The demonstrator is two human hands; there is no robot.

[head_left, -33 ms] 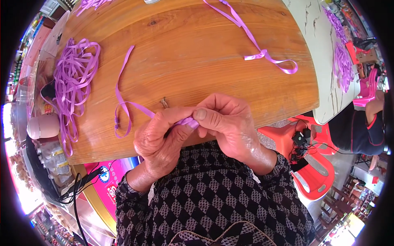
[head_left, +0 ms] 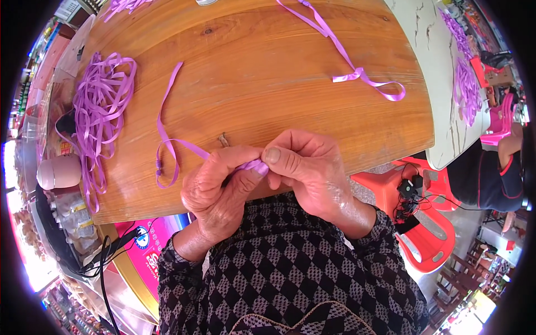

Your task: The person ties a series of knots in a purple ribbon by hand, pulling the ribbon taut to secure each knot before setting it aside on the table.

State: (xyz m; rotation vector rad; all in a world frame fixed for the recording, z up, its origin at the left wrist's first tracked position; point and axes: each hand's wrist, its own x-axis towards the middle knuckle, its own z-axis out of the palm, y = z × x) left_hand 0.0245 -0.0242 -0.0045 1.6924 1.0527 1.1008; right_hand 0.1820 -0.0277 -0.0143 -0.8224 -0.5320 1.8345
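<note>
Close together over the near edge of the wooden table (head_left: 268, 72), both my hands pinch one purple ribbon (head_left: 195, 148). My left hand (head_left: 220, 187) has its thumb and forefinger closed on a small folded or looped part of it. The fingertips of my right hand (head_left: 310, 170) press on the right end of that same part; whether it is a knot I cannot tell, as fingers cover it. From my left hand the ribbon's tail runs left over the tabletop, curls into a loop and ends farther back.
A heap of purple ribbons (head_left: 103, 106) hangs at the table's left side beside a pale pink rounded object (head_left: 58, 171). Another knotted ribbon (head_left: 357, 72) lies at the far right. More ribbons (head_left: 466, 84) lie on a white marbled table (head_left: 413, 33). Orange stools (head_left: 427, 240) stand right.
Almost nothing differs. My hands shift very slightly, still pinching the ribbon, and its tail on the table lies as before.
</note>
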